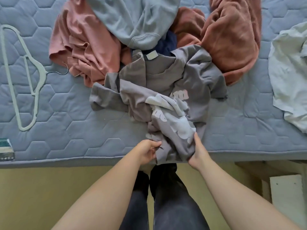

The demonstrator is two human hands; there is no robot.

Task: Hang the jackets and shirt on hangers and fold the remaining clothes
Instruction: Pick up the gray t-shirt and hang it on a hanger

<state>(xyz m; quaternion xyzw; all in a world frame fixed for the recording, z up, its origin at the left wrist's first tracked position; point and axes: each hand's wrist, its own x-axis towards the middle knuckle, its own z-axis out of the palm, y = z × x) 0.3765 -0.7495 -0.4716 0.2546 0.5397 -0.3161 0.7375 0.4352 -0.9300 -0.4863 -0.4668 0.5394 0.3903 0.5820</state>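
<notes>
A crumpled grey T-shirt (166, 90) with pale printed shapes lies in the middle of the bed, its lower part bunched at the near edge. My left hand (147, 151) pinches the bunched hem from the left. My right hand (197, 151) grips the same bunch from the right. Behind it lie a pink garment (83, 47), a light blue-grey sweatshirt (137, 22) and a rust-brown garment (232, 39). A pale grey hanger (25, 77) lies flat on the left of the bed.
The quilted blue mattress (66, 130) runs across the view, its near edge just past my hands. A pale green garment (290, 77) lies at the right. A dark blue cloth (166, 44) peeks from the pile. Below are yellow floor and my legs.
</notes>
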